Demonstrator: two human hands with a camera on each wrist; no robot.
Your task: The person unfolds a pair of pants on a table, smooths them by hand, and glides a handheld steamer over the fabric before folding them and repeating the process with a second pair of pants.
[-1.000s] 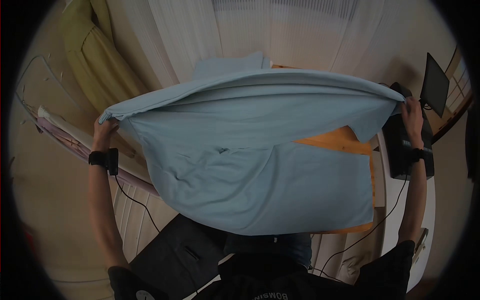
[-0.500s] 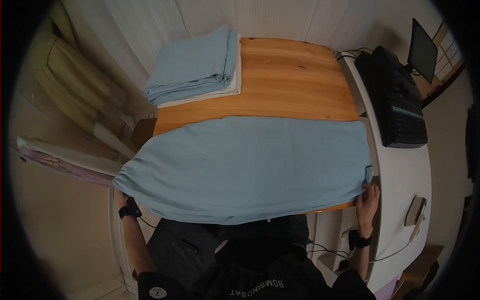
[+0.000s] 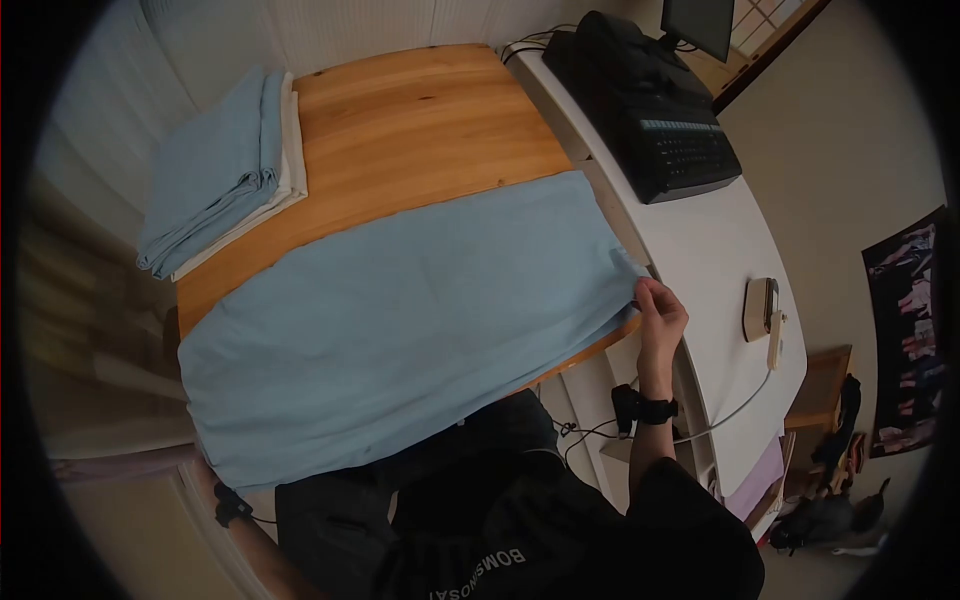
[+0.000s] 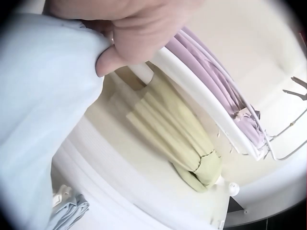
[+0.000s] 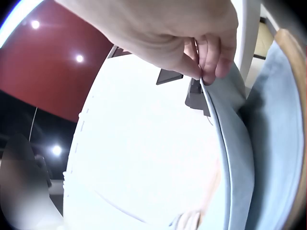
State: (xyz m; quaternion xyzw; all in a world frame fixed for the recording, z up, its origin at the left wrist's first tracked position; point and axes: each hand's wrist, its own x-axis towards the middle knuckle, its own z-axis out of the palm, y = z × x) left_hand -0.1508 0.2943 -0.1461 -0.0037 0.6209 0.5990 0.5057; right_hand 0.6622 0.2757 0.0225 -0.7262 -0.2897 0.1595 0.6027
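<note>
A light blue cloth [image 3: 420,310] lies spread across the front of the wooden table [image 3: 400,130], its near edge hanging toward the person. The right hand [image 3: 660,315] pinches its right near corner; the right wrist view shows thumb and fingers of that hand [image 5: 192,43] closed on the cloth's edge [image 5: 230,143]. At the far left corner the left hand [image 3: 207,478] is mostly hidden by the cloth. In the left wrist view, the left hand [image 4: 139,28] grips the cloth [image 4: 48,86] between thumb and fingers.
Folded blue and white cloths [image 3: 215,165] are stacked at the table's back left. On the white desk [image 3: 700,230] to the right are a black machine with keys [image 3: 650,120] and a small device [image 3: 760,308]. A green garment [image 4: 172,124] hangs at the left.
The raised cloth has come down onto the table, both hands lowering with it and still holding its edge. The head view has since turned right, bringing more of the desk and wall into sight.
</note>
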